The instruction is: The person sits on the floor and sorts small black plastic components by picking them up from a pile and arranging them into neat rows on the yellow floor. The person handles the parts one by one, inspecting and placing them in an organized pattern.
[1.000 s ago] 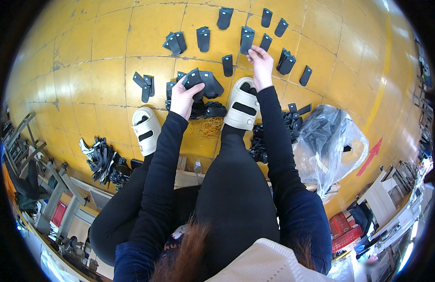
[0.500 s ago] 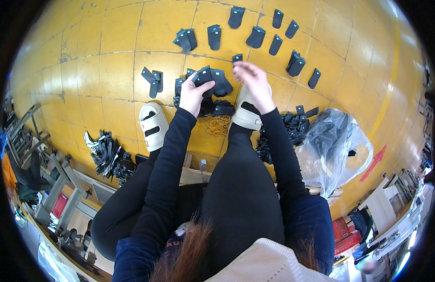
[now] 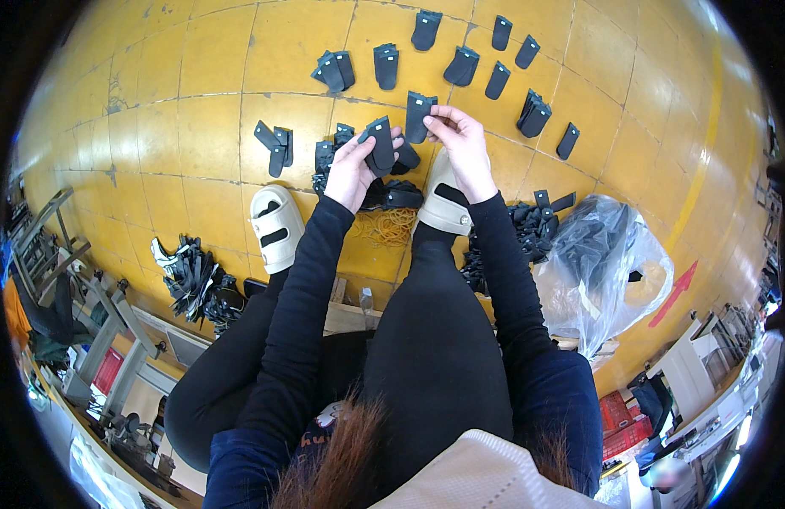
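My left hand (image 3: pixel 350 176) is closed on a flat black piece (image 3: pixel 380 146) with a rounded end and a small pale label; whether more pieces lie under it I cannot tell. To its right, my right hand (image 3: pixel 465 148) pinches the edge of a similar black piece (image 3: pixel 418 117) between thumb and fingers. Beneath and behind the left hand lies a heap of dark pieces (image 3: pixel 401 195), partly hidden. Close to it on the floor is a tangle of yellow rubber bands (image 3: pixel 394 227), between my cream sandals (image 3: pixel 278 227).
Several small groups of black pieces (image 3: pixel 462 66) are spread on the yellow tiled floor (image 3: pixel 210 64). A clear plastic bag (image 3: pixel 609 263) with dark contents stands at the right, beside a dark pile (image 3: pixel 528 229). Another dark pile (image 3: pixel 193 280) sits left of my feet.
My right hand has closed on a black piece and holds it right of the left hand. The fanned pieces at my left hand have given way to one visible piece, held more upright.
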Available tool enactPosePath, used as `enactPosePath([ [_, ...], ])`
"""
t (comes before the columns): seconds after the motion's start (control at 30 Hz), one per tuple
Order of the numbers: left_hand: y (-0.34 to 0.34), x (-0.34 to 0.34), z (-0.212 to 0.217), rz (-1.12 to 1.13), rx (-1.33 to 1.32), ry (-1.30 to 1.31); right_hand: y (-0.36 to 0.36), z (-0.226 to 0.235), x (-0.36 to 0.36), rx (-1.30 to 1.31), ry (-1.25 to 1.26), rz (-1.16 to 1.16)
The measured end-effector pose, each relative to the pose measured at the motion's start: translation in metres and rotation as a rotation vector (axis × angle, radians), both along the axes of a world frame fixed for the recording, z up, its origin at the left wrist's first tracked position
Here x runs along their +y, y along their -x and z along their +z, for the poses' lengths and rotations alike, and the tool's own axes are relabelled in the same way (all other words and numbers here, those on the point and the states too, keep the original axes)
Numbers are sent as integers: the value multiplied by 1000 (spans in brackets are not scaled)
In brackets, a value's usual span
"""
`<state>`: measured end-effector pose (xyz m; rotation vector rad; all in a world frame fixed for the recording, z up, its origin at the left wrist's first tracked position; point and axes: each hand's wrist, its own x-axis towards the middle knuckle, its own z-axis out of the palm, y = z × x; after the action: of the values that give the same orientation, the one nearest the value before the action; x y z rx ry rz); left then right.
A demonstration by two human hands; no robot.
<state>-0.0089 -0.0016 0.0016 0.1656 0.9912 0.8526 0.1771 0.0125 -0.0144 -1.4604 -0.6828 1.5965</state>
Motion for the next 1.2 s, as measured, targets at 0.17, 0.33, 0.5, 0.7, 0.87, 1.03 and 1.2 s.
enactPosePath([
  [0.17,-1,-3,0,-50,129,-54,-3,-4,3,17,-16,-32],
  [0.33,-1,-1,2,-77,156,-85,-36,-31,15,-323,-132,-171],
  [0.5,-1,-1,-1,-78,162,-118,-99,-85,36,-572,-37,-306],
  [0.7,2,0,-1,-37,62,-56,-100,-65,35,-1090,-203,-130],
  [0.87,0,-2,-4,-80,118,-115,-46,-26,3,-465,-99,124],
  [1.03,-3,-6,-6,-113,201,-102,8,5,-18,-209,-135,382],
  [1.2,-9,-5,-3,-107,168,-90,7,-5,1,-311,-208,256],
])
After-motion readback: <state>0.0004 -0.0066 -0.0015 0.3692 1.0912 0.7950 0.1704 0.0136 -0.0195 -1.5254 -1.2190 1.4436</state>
